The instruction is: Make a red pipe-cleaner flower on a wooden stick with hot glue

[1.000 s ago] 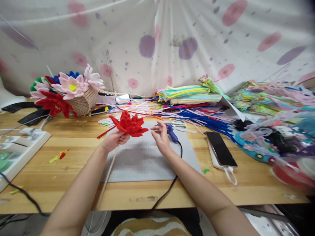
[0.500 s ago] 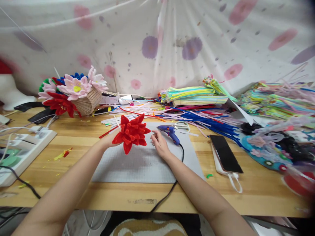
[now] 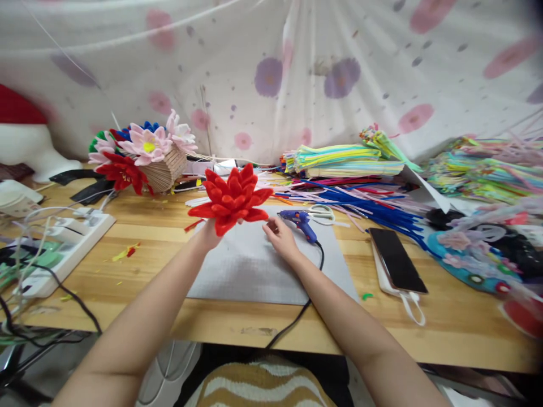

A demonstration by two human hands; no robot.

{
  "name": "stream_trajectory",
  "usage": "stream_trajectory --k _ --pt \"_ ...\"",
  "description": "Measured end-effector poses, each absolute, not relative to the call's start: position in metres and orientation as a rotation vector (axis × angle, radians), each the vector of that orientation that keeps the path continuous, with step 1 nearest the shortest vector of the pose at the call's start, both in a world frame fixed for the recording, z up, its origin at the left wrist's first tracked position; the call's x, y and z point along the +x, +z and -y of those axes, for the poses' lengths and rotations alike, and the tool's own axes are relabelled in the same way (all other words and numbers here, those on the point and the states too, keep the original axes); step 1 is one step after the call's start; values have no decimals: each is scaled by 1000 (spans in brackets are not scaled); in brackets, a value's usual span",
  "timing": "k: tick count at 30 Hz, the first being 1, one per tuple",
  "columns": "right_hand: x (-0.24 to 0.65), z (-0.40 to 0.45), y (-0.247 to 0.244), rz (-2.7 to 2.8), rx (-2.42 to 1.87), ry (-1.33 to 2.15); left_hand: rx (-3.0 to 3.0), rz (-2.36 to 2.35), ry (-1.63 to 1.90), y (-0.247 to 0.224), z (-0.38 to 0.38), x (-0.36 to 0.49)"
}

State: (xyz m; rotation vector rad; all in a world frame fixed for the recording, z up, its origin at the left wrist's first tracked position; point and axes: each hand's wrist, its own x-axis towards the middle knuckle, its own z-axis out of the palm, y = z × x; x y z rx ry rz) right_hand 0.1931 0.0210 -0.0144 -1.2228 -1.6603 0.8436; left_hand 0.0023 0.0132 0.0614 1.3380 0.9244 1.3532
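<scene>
A red flower (image 3: 231, 198) of fuzzy pipe cleaner petals, its bloom tilted up toward me, is held above the grey mat. My left hand (image 3: 212, 233) is closed on it from underneath; the petals cover most of the fingers, and the stem is mostly hidden. To the right of the bloom, my right hand (image 3: 281, 238) hovers over the mat with loosely bent fingers, thumb apart, and nothing visible in it. Just beyond that hand lies a blue glue gun (image 3: 300, 223), its black cord running toward the table's front edge. White-handled scissors (image 3: 322, 215) rest behind the gun.
The grey mat (image 3: 250, 282) lies on the wooden table (image 3: 148, 277). Bundled pipe cleaners (image 3: 343, 161) and loose blue ones (image 3: 373, 212) spread along the back. A phone (image 3: 399, 261) lies at right, a power strip (image 3: 70, 254) at left. A wrapped flower bouquet (image 3: 165, 169) stands back left.
The red flower has risen and tipped its face upward in my left hand. My right hand's fingers have curled in slightly. The whole view has shifted a little.
</scene>
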Motion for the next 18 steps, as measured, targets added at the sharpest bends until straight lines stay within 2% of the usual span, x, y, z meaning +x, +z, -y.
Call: stream_trajectory --k 5,10,18 --pt "188 -30 31 1442 -950 1130 946 -695 1374 83 -7 52" --pt "187 -18 50 1486 -921 1385 587 -862 1472 86 -16 72" --pt "178 -16 33 1726 -1250 974 739 -1002 1456 70 -25 88"
